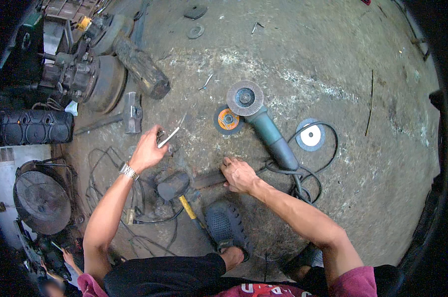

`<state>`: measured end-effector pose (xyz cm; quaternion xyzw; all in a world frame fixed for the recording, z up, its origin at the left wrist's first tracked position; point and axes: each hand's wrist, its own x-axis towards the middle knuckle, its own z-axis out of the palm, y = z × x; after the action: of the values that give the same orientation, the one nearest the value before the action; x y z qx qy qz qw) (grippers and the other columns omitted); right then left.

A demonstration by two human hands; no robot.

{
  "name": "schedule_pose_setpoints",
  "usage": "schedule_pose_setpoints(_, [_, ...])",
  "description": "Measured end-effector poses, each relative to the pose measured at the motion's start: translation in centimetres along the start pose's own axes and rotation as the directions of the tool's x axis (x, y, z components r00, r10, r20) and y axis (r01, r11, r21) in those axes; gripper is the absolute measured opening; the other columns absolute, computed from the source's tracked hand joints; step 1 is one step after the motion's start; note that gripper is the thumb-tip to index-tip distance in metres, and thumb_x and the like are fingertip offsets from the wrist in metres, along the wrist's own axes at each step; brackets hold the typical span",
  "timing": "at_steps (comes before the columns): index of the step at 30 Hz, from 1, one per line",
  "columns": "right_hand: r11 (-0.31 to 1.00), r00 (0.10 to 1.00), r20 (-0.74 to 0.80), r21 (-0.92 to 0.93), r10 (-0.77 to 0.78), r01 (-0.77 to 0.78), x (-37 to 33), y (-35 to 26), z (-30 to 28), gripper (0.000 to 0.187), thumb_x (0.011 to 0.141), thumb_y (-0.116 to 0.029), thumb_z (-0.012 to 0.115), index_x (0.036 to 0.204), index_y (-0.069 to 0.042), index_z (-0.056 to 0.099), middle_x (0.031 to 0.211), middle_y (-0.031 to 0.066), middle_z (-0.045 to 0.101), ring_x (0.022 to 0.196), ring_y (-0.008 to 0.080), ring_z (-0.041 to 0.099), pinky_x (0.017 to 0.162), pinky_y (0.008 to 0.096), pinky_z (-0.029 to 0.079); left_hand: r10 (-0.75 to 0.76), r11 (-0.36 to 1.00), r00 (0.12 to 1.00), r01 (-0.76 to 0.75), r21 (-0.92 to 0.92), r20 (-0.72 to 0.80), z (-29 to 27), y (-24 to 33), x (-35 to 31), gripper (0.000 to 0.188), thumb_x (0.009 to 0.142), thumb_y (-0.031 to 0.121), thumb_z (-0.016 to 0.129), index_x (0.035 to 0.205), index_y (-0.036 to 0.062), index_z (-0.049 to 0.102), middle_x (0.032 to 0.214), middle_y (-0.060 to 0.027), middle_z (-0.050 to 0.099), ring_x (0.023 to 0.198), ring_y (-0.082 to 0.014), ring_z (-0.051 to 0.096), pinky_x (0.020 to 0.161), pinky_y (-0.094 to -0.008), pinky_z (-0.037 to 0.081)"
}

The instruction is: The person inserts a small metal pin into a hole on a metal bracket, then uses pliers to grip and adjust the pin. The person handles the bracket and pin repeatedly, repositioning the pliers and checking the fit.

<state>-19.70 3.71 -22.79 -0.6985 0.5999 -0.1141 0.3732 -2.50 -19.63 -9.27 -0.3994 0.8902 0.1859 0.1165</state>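
Observation:
My left hand (148, 149) is above the floor at centre-left, with a metal-band watch on its wrist. Its fingers are closed on a thin, pale, pointed strip (170, 137) that slants up and away to the right. Lower and to the right, my right hand (239, 175) grips the end of a dark flat bar (208, 180) low over the floor. Beyond it an angle grinder (274, 141) lies with its flap disc (245, 97) facing up. An orange-and-black disc (228, 120) lies partly under that. A mallet (173, 185) with a yellow handle rests between my hands.
A sledgehammer (133, 113) and a wooden block (143, 69) lie at the left, near a brake drum assembly (102, 81). A white-centred disc (311, 134) is beside the grinder's looped cord (337, 143). Loose cables (97, 183) trail near a round fan (41, 198). Another person's arm (70, 260) shows lower left.

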Motion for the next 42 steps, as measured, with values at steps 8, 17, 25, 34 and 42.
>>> schedule_pose_setpoints(8, [0.994, 0.994, 0.037, 0.026, -0.104, 0.103, 2.4, -1.1, -3.3, 0.046, 0.078, -0.031, 0.077, 0.104, 0.004, 0.063, 0.115, 0.0204, 0.058, 0.114, 0.0380, 0.058, 0.092, 0.0464, 0.052, -0.199, 0.979, 0.976, 0.194, -0.065, -0.087, 3.2, -6.0, 1.0, 0.051, 0.081, 0.023, 0.074, 0.118, -0.0055, 0.053, 0.100, -0.0282, 0.065, 0.099, -0.0443, 0.062, 0.087, -0.0492, 0.048])
schedule_pose_setpoints(17, [0.961, 0.971, 0.066, -0.141, -0.229, 0.237, 8.7, -3.4, -12.0, 0.044, 0.075, -0.035, 0.072, 0.093, 0.005, 0.068, 0.097, 0.0236, 0.067, 0.092, 0.0405, 0.068, 0.082, 0.0467, 0.055, -0.278, 0.951, 0.952, 0.254, -0.179, -0.128, 9.1, -9.2, 0.8, 0.058, 0.079, 0.025, 0.078, 0.123, -0.0038, 0.053, 0.113, -0.0289, 0.063, 0.109, -0.0460, 0.059, 0.095, -0.0494, 0.046])
schedule_pose_setpoints(25, [0.959, 0.974, 0.167, -0.266, 0.150, -0.102, 18.4, 0.2, -18.0, 0.060, 0.081, -0.054, 0.069, 0.107, 0.000, 0.070, 0.117, 0.0243, 0.066, 0.111, 0.0396, 0.063, 0.095, 0.0468, 0.052, -0.370, 0.810, 0.916, 0.235, -0.537, -0.157, 6.7, -10.5, -4.4, 0.048, 0.077, 0.013, 0.076, 0.118, 0.0006, 0.055, 0.108, -0.0231, 0.065, 0.104, -0.0429, 0.060, 0.091, -0.0472, 0.047])
schedule_pose_setpoints(34, [0.844, 0.904, 0.081, -0.403, 0.419, -0.355, 21.8, 4.5, -18.9, 0.055, 0.080, -0.053, 0.073, 0.114, -0.009, 0.070, 0.123, 0.0219, 0.065, 0.112, 0.0392, 0.063, 0.094, 0.0463, 0.053, -0.481, 0.614, 0.864, 0.209, -0.761, -0.151, 1.6, -10.1, -13.3, 0.044, 0.078, 0.003, 0.067, 0.119, 0.0001, 0.052, 0.101, -0.0193, 0.065, 0.097, -0.0322, 0.065, 0.085, -0.0383, 0.050])
schedule_pose_setpoints(42, [0.899, 0.896, -0.167, 0.239, 0.410, -0.367, 19.2, 2.1, -20.9, 0.046, 0.077, -0.018, 0.079, 0.117, -0.002, 0.064, 0.100, 0.0147, 0.069, 0.095, 0.0279, 0.067, 0.081, 0.0403, 0.053, -0.488, 0.583, 0.871, 0.272, -0.765, -0.062, 2.0, -9.9, -11.3, 0.046, 0.078, 0.000, 0.068, 0.121, 0.0000, 0.052, 0.104, -0.0190, 0.066, 0.096, -0.0320, 0.065, 0.087, -0.0392, 0.050])
